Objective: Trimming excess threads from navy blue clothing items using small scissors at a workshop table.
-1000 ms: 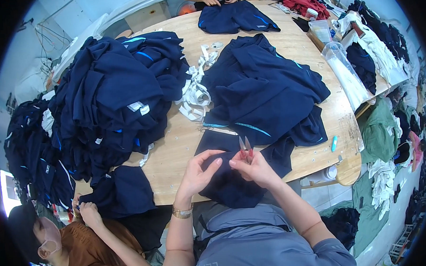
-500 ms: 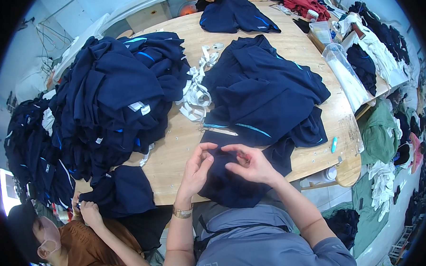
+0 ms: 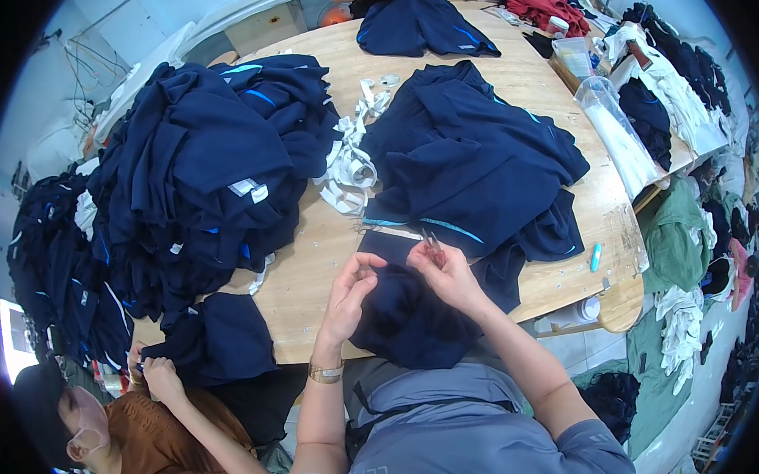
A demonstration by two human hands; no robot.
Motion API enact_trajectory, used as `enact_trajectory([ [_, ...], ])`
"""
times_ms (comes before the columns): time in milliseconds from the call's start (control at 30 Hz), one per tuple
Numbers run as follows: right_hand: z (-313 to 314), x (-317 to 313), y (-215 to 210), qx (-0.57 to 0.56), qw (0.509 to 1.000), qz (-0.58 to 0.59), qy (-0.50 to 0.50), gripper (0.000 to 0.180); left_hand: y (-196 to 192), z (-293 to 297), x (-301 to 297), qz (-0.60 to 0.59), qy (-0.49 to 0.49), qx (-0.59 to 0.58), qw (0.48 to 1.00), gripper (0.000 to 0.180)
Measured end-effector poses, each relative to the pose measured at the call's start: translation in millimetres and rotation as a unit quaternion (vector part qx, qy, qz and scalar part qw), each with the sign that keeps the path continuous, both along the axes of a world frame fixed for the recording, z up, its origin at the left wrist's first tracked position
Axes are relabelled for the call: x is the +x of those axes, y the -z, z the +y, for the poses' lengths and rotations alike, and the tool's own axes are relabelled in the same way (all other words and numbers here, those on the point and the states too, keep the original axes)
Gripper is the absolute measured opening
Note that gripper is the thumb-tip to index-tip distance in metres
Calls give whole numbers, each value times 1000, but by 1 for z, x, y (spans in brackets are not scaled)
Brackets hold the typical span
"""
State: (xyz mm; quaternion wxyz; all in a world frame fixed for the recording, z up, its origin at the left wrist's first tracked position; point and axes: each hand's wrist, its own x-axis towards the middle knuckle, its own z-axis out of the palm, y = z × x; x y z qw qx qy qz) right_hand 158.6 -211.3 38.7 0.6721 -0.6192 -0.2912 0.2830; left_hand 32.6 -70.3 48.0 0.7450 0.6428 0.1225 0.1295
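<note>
Lower centre of frame: left hand point(image 3: 348, 293) pinching navy garment point(image 3: 408, 320) at table edge, right hand point(image 3: 445, 272) gripping small snips point(image 3: 433, 245) (soft, limp cloth, probably best held bunched near seam)

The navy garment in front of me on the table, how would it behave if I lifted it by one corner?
The navy garment would probably go floppy: it already sags over the table edge in soft folds. It looks light, since the left hand and right hand bunch it easily. It should drag rather than slide.
</note>
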Motion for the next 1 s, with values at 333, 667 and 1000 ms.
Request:
enact_trajectory([
  [333,-10,-13,-1,-22,967,-242,-74,35,10,3,1,3,-12,-24,1000,23],
  [667,8,-15,23,57,998,25,23,12,12,4,1,14,-14,-56,998,24],
  [1000,3,-3,-10,-155,985,-20,-73,24,2,0,0,42,-15,-7,999,37],
])
